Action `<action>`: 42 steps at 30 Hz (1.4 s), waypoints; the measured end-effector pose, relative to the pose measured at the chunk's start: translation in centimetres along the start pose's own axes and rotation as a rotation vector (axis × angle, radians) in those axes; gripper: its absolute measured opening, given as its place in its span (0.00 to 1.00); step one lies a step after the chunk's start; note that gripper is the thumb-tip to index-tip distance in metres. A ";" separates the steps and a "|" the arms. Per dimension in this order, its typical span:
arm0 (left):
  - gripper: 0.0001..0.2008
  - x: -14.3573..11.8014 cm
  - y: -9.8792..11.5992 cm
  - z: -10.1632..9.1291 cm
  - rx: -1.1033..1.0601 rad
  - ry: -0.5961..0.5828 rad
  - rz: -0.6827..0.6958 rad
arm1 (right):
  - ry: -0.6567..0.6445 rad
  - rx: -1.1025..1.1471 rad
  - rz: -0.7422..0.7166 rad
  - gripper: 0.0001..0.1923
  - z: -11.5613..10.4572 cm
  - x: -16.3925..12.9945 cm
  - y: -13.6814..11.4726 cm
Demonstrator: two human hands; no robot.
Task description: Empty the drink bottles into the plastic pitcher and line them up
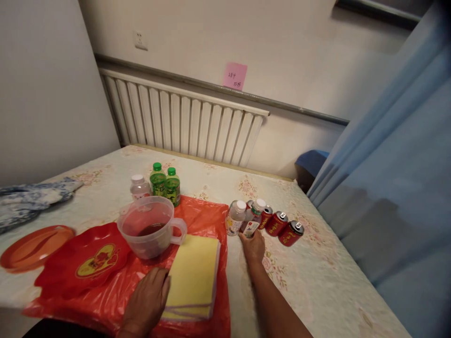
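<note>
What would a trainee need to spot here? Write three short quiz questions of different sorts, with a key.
1. True or false: the right hand grips a white-capped bottle that stands beside the red cans.
2. The left hand lies against which item? A) yellow folded cloth B) orange plate C) green-capped bottles
3. What sits inside the clear measuring jug on the red plastic bag?

Key: 1 true; 2 A; 3 a little dark liquid at the bottom.

bare hands [148, 300], bare forearms, no sleeves
</note>
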State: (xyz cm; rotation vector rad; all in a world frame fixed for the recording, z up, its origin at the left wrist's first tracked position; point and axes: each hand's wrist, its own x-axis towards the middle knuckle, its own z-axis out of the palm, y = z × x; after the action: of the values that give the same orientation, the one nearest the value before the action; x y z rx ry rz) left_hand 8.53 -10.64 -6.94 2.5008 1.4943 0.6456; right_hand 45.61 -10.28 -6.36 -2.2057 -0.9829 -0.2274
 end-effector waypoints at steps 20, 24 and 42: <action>0.16 -0.5 1.1 -0.9 -0.027 -0.022 -0.098 | -0.116 0.225 0.138 0.26 -3.2 -5.7 0.9; 0.16 -0.7 1.0 -1.1 -0.078 -0.030 -0.099 | -0.196 0.233 0.088 0.23 -3.8 -7.8 0.8; 0.08 2.3 5.3 -5.0 -0.491 -0.188 0.178 | -0.228 0.112 0.005 0.19 -3.6 -9.9 -0.4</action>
State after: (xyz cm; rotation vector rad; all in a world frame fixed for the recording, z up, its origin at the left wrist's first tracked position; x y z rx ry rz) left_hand 11.50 -11.63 -0.02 2.2455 0.9191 0.6826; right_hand 38.83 -18.27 -7.54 -2.1637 -1.0840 0.0823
